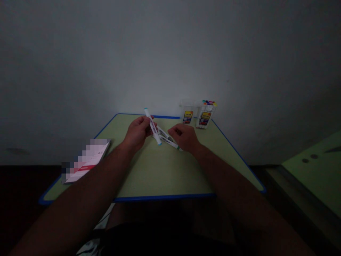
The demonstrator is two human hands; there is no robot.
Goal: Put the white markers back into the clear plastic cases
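My left hand (137,132) is closed on a white marker (152,126) with light blue ends, held slanted above the middle of the table. Beneath and to the right of it lie a white marker with a green end (170,142) and another white marker with a dark grey end (163,133). Close beside their right ends is my right hand (185,137), its fingers curled in. What those fingers hold, if anything, is hidden.
A pale green table (165,177) with blue edging stands against a grey wall. At its back right are a clear plastic case (188,115) and a second case full of markers (205,115). A book or box (87,161), partly blurred out, lies at the left edge.
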